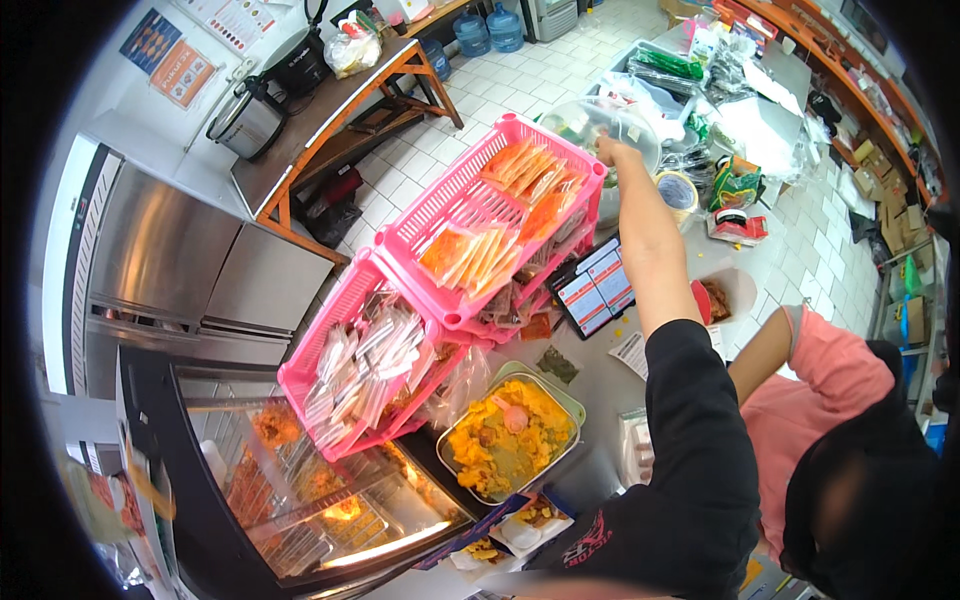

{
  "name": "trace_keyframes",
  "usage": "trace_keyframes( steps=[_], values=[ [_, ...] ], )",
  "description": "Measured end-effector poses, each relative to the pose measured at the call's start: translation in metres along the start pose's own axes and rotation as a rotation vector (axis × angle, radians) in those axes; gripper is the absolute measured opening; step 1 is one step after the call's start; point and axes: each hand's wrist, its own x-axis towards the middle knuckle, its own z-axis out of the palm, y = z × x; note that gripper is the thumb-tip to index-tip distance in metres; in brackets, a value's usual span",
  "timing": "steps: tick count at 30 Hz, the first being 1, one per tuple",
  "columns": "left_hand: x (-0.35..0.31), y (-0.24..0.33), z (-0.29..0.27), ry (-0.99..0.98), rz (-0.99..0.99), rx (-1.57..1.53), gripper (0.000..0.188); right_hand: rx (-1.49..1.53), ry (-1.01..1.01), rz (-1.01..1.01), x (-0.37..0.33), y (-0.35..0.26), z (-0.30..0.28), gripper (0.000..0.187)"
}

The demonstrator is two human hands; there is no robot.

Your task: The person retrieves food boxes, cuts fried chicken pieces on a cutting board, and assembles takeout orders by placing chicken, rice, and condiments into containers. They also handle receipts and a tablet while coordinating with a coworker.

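Observation:
My right arm, in a black sleeve, stretches to the far side of the counter. My right hand (607, 148) is at a round clear plastic tub (635, 135), its fingers drawn together; what they hold, if anything, I cannot make out. My left hand is out of view. Just left of the right hand stands a pink plastic basket (395, 240) with flat packets of orange food (530, 172) standing in rows. Below my forearm a tablet (592, 288) leans with its screen lit.
A second pink basket (290, 378) holds clear packets. A metal tray of yellow fried food (480, 445) sits beside a lit glass display case (330, 510). A co-worker in a pink top (775, 410) stands close on my right. Plastic bags (745, 110) crowd the counter's far end.

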Motion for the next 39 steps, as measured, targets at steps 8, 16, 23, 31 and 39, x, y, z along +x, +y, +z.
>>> trace_keyframes(
  steps=[8,16,23,31,39],
  values=[
    [-0.024,0.051,0.028,-0.044,-0.011,0.042,0.030,-0.095,-0.106,0.121,0.001,-0.014,0.001,0.050],
    [-0.028,0.062,0.036,-0.064,-0.022,0.020,0.029,-0.087,0.011,0.115,0.014,-0.014,0.007,0.053],
    [-0.024,0.052,0.021,-0.094,-0.015,0.026,0.028,0.332,0.118,0.116,0.024,0.009,-0.027,0.035],
    [0.012,-0.005,-0.043,-0.144,0.025,-0.032,0.027,0.665,0.655,-0.099,-0.023,-0.045,-0.099,0.026],
    [0.110,-0.088,-0.117,-0.252,0.205,-0.202,0.023,1.334,0.537,-0.699,-0.294,-0.161,-0.160,0.039]
  ],
)
